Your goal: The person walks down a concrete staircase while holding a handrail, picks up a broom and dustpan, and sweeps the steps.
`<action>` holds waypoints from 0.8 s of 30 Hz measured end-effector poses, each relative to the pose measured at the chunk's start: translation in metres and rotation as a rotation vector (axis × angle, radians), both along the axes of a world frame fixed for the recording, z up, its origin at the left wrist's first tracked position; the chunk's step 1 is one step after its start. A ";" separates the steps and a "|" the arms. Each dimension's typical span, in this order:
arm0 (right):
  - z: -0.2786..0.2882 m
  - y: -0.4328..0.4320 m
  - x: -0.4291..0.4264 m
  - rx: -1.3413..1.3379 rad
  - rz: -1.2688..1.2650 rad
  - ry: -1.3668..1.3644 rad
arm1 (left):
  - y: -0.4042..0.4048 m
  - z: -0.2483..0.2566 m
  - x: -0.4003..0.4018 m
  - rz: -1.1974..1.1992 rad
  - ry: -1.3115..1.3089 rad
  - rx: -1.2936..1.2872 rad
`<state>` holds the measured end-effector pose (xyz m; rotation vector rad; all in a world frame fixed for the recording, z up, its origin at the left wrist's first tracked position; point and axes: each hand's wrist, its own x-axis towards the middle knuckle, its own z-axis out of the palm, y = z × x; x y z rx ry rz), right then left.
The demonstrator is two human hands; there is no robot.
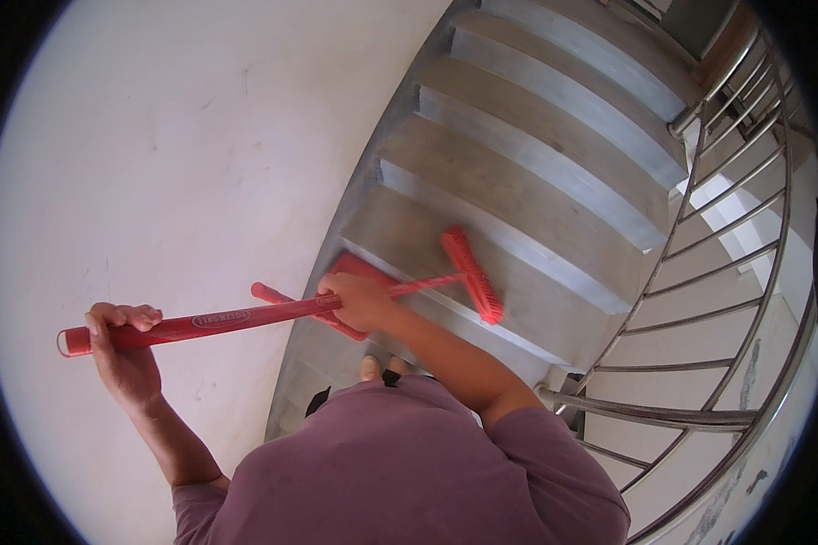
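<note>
A red broom slants across the view, its long handle running from the left to the bristled head on a stair tread. My left hand grips the handle close to its hanging-loop end. Lower down, my right hand is wrapped around the same handle. Behind that hand, a red dustpan stands by the wall, partly hidden by the hand and the broom. A red dustpan grip shows to the left of the broom handle.
Concrete stairs with several steps rise ahead of me. A white wall with scuff marks borders them on the left. Along the right runs a metal railing with open gaps. My feet are on a step just below the broom.
</note>
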<state>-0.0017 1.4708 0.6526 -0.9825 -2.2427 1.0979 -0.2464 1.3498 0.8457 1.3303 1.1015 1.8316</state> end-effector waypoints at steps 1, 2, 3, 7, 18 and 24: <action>0.002 -0.001 -0.007 -0.003 0.011 0.018 | -0.005 0.004 -0.004 0.008 0.017 0.009; 0.002 -0.001 -0.013 0.002 0.016 0.045 | -0.009 0.006 -0.007 0.007 0.036 0.036; 0.002 -0.002 -0.020 0.007 0.021 0.072 | -0.014 0.010 -0.011 0.019 0.078 0.046; 0.009 -0.008 -0.047 0.021 0.096 0.144 | -0.035 0.030 -0.017 0.139 0.104 0.090; 0.067 -0.028 -0.066 -0.026 0.313 0.156 | -0.078 0.059 -0.036 0.195 0.181 0.344; 0.054 -0.004 -0.066 0.191 0.178 0.282 | -0.079 0.039 -0.025 0.328 0.111 0.358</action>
